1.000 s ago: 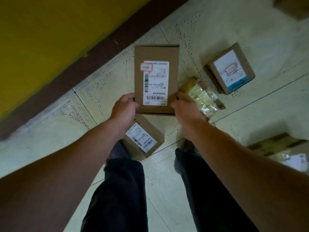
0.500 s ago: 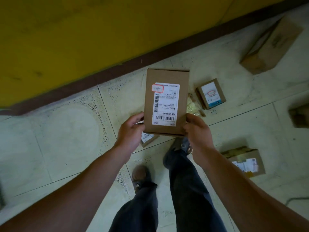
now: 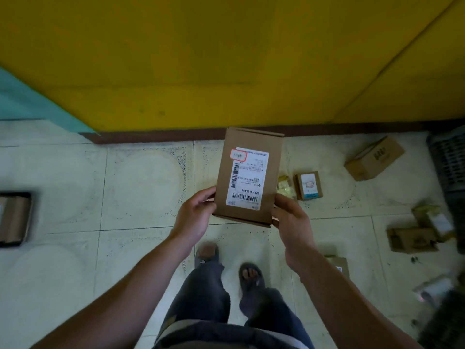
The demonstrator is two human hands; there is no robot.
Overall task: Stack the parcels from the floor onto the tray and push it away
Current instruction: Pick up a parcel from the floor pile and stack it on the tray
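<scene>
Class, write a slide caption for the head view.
Left hand and right hand hold a labelled parcel above the floor.

I see a yellow wall (image 3: 226,59) ahead, a brown skirting board (image 3: 156,137) along its foot and a teal panel (image 3: 30,104) at its left. Below me are dark trousers (image 3: 206,298) and sandals (image 3: 251,278). A dark slatted crate (image 3: 450,159) sits far right.

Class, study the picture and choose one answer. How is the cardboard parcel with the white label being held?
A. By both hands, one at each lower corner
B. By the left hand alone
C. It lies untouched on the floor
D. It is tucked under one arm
A: the left hand and the right hand each grip a lower corner of the cardboard parcel, with the label facing up.
</scene>
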